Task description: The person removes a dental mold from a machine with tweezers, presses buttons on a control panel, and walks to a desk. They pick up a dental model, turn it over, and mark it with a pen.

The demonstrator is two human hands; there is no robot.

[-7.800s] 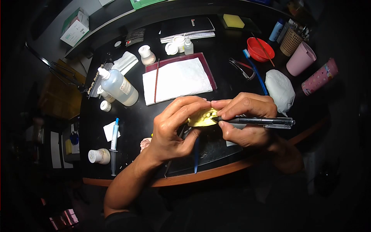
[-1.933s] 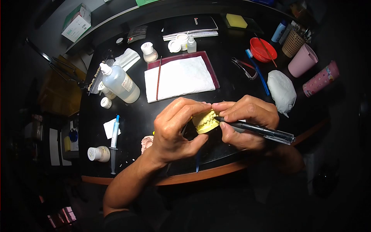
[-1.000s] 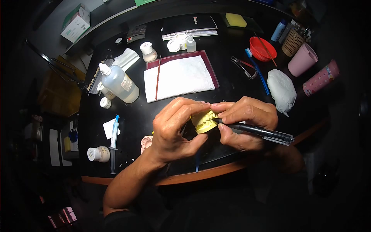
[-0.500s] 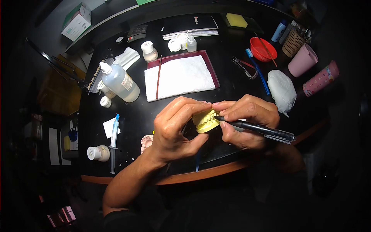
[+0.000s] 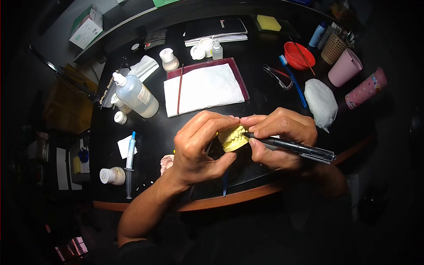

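My left hand (image 5: 203, 148) grips a yellow dental cast (image 5: 233, 139) between thumb and fingers, with its row of teeth facing right. In my right hand (image 5: 282, 137) is a black pen (image 5: 304, 151) with a clear end. Its tip meets the teeth of the cast, or is very close to them. My right fingertips also touch the top of the cast beside my left fingers. Partly hidden behind my left wrist, a pink dental cast (image 5: 166, 164) lies on the table.
A folded white towel (image 5: 207, 90) with a thin brush (image 5: 180, 88) lies beyond my hands. Left are a squeeze bottle (image 5: 139, 97), a syringe (image 5: 130, 163) and a jar (image 5: 112, 176). To the right are a blue toothbrush (image 5: 293, 81), a red bowl (image 5: 299, 56) and a white wrapped lump (image 5: 320, 104).
Almost nothing differs. The whole view has shifted slightly; both hands keep their hold on the yellow cast and the pen.
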